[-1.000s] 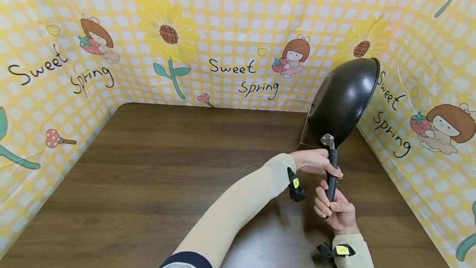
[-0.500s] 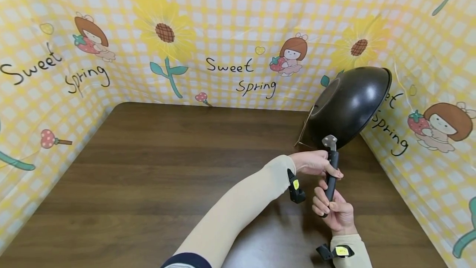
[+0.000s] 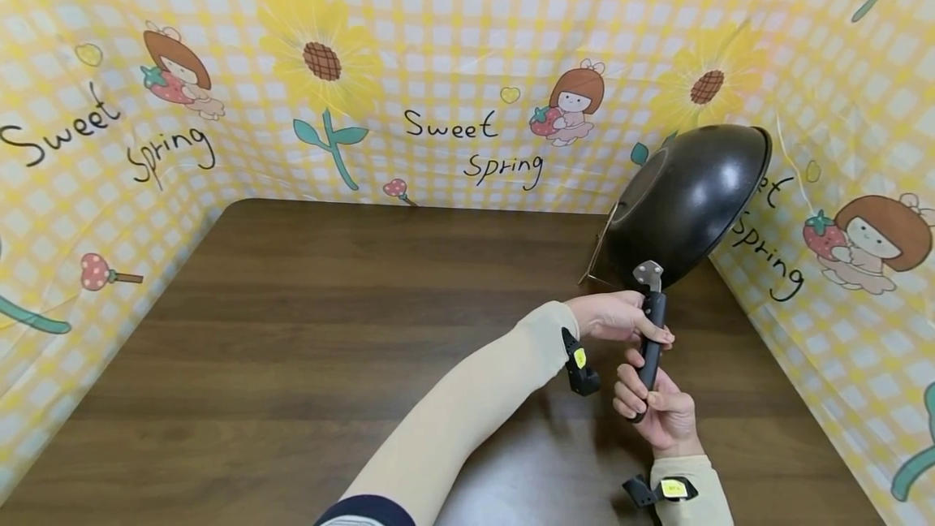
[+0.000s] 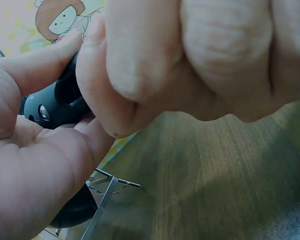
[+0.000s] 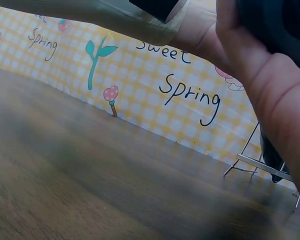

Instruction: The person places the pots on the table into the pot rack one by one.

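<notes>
A black wok (image 3: 694, 193) stands tilted at the far right, its rounded outside facing me and its rim up to the right. My left hand (image 3: 609, 316) grips the upper part of its black handle (image 3: 655, 311), below the metal bracket (image 3: 647, 273). Lower down, my right hand (image 3: 661, 412) curls its fingers round the handle's end. A thin metal stand (image 3: 599, 248) shows at the wok's left side; the left wrist view has its bars (image 4: 106, 200) beside the dark wok. Whether the stand carries the wok cannot be told. The wok's inside is hidden.
A brown wooden table (image 3: 329, 307) spreads under both arms. Yellow checked cloth (image 3: 453, 47) with printed flowers and figures walls the back and both sides. The wok's rim is near the right cloth wall.
Over the first half second the wok's rim swings to the right and slightly down, and the stand at its left shifts a little. Both hands keep their grip on the handle.
</notes>
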Action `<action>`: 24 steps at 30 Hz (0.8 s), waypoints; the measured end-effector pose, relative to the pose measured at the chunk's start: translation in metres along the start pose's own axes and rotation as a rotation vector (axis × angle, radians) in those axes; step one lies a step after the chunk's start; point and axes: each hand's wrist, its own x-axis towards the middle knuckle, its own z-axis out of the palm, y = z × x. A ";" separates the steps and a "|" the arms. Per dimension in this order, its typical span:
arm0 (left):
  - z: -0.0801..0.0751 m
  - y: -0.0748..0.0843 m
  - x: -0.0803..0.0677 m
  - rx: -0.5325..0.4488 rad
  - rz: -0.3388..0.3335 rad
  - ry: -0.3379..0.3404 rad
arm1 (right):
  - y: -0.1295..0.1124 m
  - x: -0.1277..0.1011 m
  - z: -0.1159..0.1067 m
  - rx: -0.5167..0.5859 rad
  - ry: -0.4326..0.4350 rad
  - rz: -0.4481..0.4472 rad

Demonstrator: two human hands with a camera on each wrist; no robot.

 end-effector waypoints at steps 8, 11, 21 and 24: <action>-0.002 -0.006 0.000 -0.049 0.015 -0.011 | 0.001 0.000 -0.002 0.011 -0.011 0.016; -0.003 -0.008 -0.001 -0.068 0.023 -0.013 | 0.000 0.000 -0.002 0.020 -0.007 0.025; -0.002 -0.010 -0.004 -0.078 0.041 -0.011 | -0.002 -0.002 -0.002 0.016 0.021 0.059; -0.003 -0.010 -0.004 -0.078 0.046 -0.009 | -0.003 -0.002 -0.002 0.015 0.032 0.061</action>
